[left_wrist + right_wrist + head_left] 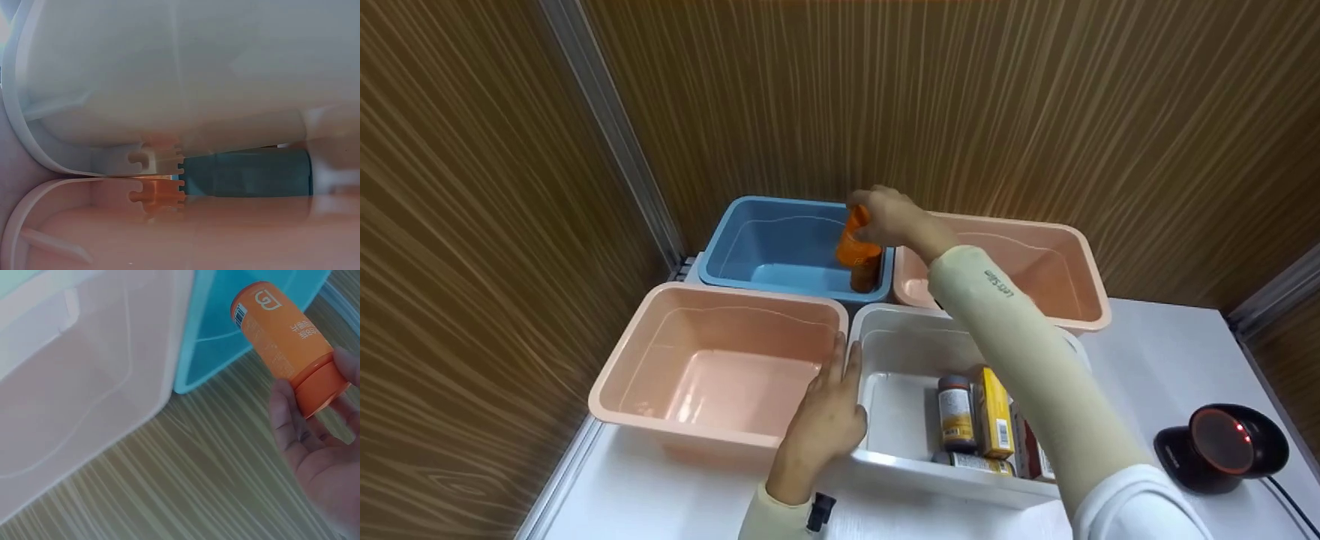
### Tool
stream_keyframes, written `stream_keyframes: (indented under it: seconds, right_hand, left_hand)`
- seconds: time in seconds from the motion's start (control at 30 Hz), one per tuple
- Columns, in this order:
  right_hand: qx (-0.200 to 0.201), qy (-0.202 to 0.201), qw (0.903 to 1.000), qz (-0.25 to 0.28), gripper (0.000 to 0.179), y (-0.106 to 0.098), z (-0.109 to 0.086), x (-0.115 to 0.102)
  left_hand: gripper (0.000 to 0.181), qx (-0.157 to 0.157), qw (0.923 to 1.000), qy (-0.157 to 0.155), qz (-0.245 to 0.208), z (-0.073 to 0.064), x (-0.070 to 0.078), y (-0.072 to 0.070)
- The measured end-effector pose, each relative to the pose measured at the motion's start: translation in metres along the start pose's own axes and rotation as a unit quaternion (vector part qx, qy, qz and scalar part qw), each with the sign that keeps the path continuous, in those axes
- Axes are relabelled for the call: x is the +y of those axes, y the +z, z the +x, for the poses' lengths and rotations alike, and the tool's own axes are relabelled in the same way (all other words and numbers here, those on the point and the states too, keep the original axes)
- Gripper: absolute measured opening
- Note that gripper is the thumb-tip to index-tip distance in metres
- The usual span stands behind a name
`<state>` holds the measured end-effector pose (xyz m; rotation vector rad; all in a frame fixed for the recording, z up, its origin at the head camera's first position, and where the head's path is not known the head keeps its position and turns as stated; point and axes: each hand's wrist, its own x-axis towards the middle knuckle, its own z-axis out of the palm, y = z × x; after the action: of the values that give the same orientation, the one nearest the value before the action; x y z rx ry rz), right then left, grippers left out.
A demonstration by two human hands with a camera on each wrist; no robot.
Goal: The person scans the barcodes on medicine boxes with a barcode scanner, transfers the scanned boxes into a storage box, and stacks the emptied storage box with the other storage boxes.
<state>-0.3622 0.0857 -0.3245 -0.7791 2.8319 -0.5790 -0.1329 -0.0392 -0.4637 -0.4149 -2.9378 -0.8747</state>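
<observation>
My right hand (891, 217) grips an orange bottle (284, 329) by its orange cap, fingers and thumb around it, above the right end of the blue bin (795, 279). The bottle tilts with its base down and bears white print and a barcode. Under it, a darker orange-brown bottle (865, 276) stands in the blue bin. My left hand (829, 412) rests with straight fingers on the adjoining rims of the left pink bin (619, 360) and the white bin (877, 459). Only the bins' outer walls show clearly in the left wrist view.
The white bin holds a brown bottle (956, 412), a lying bottle (979, 463), a yellow box (995, 420) and reddish boxes partly behind my right arm. Another pink bin (1084, 300) stands at back right. A black scanner (1222, 446) with a cable sits at right. Wood-patterned walls enclose the table.
</observation>
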Motion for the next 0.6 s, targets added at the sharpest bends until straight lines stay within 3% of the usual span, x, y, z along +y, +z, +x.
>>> stream_keyframes:
  seconds: [0.37,0.6]
  right_hand:
    - [-0.044,0.062,0.9970,-0.016,0.056,0.027,0.017,0.023]
    - [-0.052,0.054,0.9916,-0.106,0.047,0.042,0.019,0.028]
  left_hand:
    - [0.078,-0.007,1.0000,-0.006,0.004,-0.002,0.005,-0.001]
    - [0.077,-0.004,1.0000,-0.006,0.003,-0.002,0.008,0.001]
